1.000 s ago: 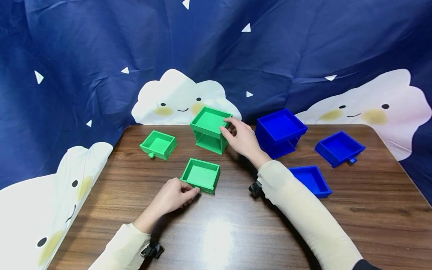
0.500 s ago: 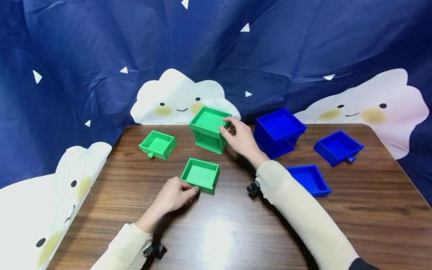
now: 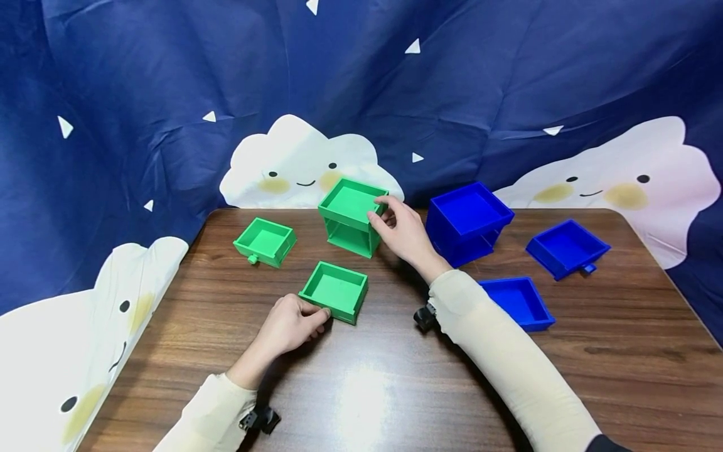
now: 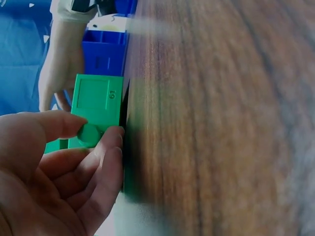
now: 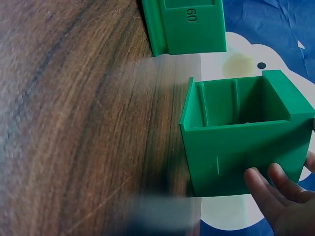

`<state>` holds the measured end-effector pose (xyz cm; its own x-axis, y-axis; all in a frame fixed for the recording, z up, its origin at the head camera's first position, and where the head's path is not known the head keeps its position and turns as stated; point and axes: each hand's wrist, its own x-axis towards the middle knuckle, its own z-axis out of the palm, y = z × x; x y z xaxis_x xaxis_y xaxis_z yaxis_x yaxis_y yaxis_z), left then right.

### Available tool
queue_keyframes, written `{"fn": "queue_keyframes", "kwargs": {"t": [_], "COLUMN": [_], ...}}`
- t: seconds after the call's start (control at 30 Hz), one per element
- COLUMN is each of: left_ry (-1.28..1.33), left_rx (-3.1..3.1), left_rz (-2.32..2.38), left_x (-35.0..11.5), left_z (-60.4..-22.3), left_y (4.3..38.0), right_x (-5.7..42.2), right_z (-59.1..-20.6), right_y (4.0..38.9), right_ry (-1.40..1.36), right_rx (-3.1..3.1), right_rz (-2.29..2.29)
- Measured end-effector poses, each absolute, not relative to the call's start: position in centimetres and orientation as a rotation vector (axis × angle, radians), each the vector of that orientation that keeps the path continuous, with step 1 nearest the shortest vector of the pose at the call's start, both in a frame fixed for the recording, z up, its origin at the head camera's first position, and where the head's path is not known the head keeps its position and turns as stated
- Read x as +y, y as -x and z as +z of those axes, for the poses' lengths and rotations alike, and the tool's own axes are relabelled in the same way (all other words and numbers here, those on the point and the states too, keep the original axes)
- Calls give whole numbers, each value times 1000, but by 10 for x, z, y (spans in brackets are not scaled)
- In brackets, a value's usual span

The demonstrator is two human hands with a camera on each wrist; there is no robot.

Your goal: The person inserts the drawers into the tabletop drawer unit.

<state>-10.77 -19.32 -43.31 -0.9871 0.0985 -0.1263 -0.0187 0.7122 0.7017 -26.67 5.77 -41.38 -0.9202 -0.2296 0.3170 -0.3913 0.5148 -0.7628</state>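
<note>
My left hand (image 3: 296, 323) pinches the round knob (image 4: 89, 134) of a small green drawer (image 3: 336, 290) between thumb and fingers. In the left wrist view the green drawer's front (image 4: 98, 98) stands beyond the knob, close over the table. Farther back is a green cabinet (image 3: 353, 204) with an open slot below its tray-like top. My right hand (image 3: 403, 229) holds the cabinet at its right side, a finger and thumb over the top rim. Two fingertips (image 5: 275, 169) touch its side panel in the right wrist view.
A second green drawer (image 3: 265, 240) sits at the left on the wooden table (image 3: 186, 326). To the right stand a blue cabinet (image 3: 471, 213) and two blue drawers, one at the far right (image 3: 567, 246) and one (image 3: 519, 301) partly behind the right sleeve.
The green drawer in my left hand has shifted slightly leftward and appears a little raised. My right hand stays on the green cabinet, which has not moved.
</note>
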Motion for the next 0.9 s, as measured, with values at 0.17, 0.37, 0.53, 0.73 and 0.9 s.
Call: {"fn": "queue_keyframes", "kwargs": {"t": [0.17, 0.37, 0.53, 0.73, 0.9], "left_ry": [-32, -33, -55, -55, -38], "left_rx": [2728, 2692, 2685, 2682, 2684], "left_rz": [1208, 1270, 1306, 1314, 1328], "left_x": [-193, -194, -194, -194, -193], "left_z": [-432, -435, -435, -435, -434], "left_y": [107, 108, 110, 114, 117], "right_x": [58, 58, 58, 58, 58], "right_z": [-412, -411, -412, -413, -413], "right_y": [266, 265, 265, 265, 265], "right_ry": [-533, -523, -523, -523, -526], "right_rx": [-2574, -2584, -2587, -2581, -2583], "right_rz": [1371, 1393, 1395, 1397, 1406]}}
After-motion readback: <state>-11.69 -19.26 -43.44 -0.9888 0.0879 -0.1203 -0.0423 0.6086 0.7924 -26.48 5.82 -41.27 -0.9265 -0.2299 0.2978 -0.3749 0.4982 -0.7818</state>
